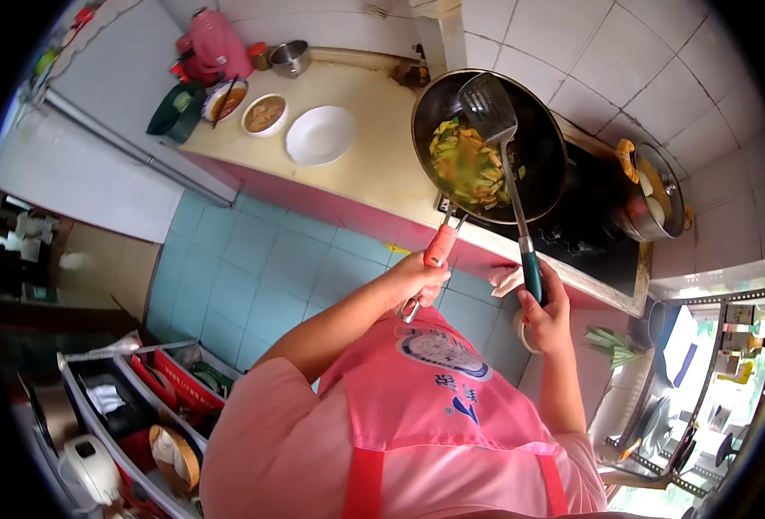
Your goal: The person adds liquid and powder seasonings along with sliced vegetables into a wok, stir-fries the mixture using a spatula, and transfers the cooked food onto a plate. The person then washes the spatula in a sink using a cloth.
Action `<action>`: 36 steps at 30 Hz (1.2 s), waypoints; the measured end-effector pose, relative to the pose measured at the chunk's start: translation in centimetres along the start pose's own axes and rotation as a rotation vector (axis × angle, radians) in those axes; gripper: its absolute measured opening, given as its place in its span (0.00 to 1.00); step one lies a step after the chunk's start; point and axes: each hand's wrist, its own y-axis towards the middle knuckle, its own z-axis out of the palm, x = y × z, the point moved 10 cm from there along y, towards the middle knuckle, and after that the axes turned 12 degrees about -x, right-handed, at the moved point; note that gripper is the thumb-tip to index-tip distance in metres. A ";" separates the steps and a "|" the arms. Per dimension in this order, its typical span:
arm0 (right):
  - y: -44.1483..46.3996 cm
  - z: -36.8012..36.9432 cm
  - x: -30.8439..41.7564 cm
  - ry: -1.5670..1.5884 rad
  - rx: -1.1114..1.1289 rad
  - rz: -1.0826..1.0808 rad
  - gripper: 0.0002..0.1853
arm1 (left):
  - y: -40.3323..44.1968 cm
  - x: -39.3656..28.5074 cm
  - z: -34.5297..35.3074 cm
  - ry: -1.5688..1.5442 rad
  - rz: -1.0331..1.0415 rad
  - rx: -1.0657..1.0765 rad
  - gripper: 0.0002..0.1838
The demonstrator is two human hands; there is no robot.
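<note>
You've got both hands busy. Left hand (423, 278): fingers wrapped closed around the red-orange handle (440, 246) of the dark pan (534, 164). Right hand (547, 309): gripping the green-and-black end of the slotted spatula (489, 105), thumb along the grip. The spatula's metal shaft crosses the right part of the pan; its blade is inside, near the far wall, at the upper edge of the food.

Chopped food (470, 169), green and yellow-orange, sits in your pan, bunched toward the left, with a few bits right of the shaft. Your pan is over the left end of the black stove (585, 238) and the neighbouring part of the desk (361, 86); can't tell if its base touches anything.

On the desk, left of the pan: white plate (320, 135), nearest it; then a white bowl (265, 116) with brownish food; then a patterned bowl (225, 100) with chopsticks across it, just beside a dark green container (176, 114). Behind these, by the wall: pink thermos (218, 45), red-lidded jar (259, 57), metal cup (291, 59).

To your right, a pot (655, 203) with orange handles is at the stove's right end, pale rounded items showing inside. You're wearing a pink apron (434, 372).
</note>
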 end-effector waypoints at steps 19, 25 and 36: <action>-6.7 22.7 1.0 0.404 0.744 0.468 0.32 | -21.6 1.5 -12.0 -0.229 0.105 -0.428 0.07; 2.4 32.0 -7.2 0.383 0.530 0.565 0.32 | -23.3 -7.0 -23.2 -0.195 0.142 -0.423 0.06; 24.7 48.5 -22.2 0.248 0.037 0.539 0.27 | -23.3 -22.9 -38.7 -0.136 0.125 -0.469 0.07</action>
